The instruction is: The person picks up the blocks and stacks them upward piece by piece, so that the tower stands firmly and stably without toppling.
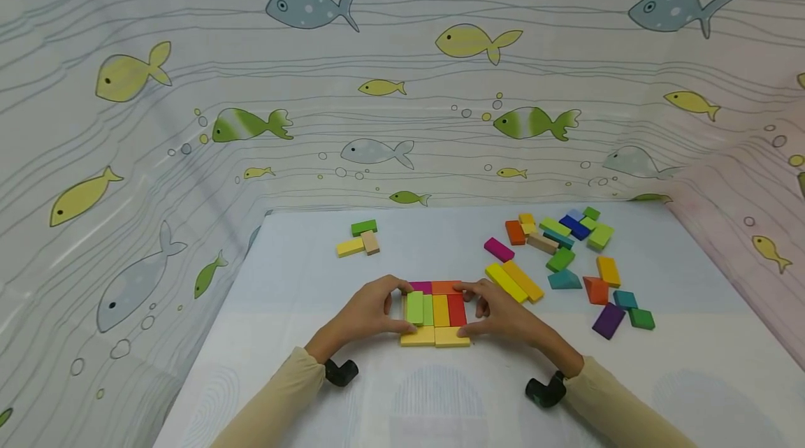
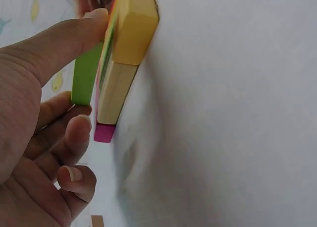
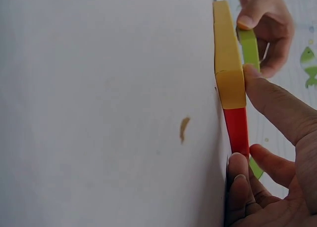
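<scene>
Left grip (image 1: 377,305) pinches light green block (image 1: 414,309) over the flat block layout (image 1: 441,311). Right grip (image 1: 503,312) clasps the layout's right end, spanning yellow block (image 1: 451,338) to orange block (image 1: 444,287).

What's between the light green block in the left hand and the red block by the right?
In the head view: another green block, then a yellow-orange block.
</scene>
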### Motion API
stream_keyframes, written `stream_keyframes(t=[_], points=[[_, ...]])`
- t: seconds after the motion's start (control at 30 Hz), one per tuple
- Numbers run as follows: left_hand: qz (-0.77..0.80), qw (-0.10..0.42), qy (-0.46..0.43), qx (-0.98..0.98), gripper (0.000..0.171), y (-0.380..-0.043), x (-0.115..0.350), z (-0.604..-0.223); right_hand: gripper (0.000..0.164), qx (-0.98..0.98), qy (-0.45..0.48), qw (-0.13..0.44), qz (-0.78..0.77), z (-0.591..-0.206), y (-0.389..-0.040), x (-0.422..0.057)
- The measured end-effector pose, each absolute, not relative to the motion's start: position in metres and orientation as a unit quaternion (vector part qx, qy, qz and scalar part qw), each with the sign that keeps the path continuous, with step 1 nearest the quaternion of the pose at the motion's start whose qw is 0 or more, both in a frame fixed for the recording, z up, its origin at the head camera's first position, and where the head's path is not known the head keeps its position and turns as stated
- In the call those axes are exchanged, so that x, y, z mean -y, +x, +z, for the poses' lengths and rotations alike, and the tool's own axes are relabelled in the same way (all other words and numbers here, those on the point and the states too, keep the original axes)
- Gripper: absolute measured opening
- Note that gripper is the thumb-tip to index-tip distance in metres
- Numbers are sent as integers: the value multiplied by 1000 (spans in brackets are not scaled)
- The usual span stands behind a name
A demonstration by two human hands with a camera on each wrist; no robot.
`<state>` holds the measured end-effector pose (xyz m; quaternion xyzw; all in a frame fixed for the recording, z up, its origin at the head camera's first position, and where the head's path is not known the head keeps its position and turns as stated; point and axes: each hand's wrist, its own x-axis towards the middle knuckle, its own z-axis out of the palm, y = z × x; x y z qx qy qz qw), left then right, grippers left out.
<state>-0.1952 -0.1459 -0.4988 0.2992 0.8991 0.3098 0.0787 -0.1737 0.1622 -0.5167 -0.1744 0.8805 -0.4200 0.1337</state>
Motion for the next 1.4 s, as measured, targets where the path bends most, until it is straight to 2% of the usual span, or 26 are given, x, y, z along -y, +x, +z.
stream_keyframes(t=[0.17,0.33,0.43,0.6,0.73,0.87,1.0,1.1,1.4], points=[[302,61,313,-898,68,-197,146,-504,85,-880,-175,133,-421,-518,-176,-163],[317,67,294,-899,74,-199,152,-504,85,-881,-172,132,-421,-519,-176,-163],[334,47,265,-903,67,-209,163,-504,84,-883,-170,129,-418,-520,-176,-163],[363,-29,187,-912,43,-239,195,-506,84,-884,-166,129,-418,-521,-175,-162],[353,-60,125,-925,45,-260,219,-506,85,-883,-165,131,-419,-520,-174,-161],[300,-38,95,-949,53,-274,233,-508,85,-882,-164,132,-422,-518,-173,-162],[270,-16,88,-959,51,-279,240,-512,85,-882,-168,133,-421,-518,-173,-161],[277,0,94,-956,51,-278,241,-511,84,-882,-170,132,-418,-519,-173,-160],[277,37,119,-953,66,-284,239,-509,84,-881,-172,129,-421,-519,-173,-162]])
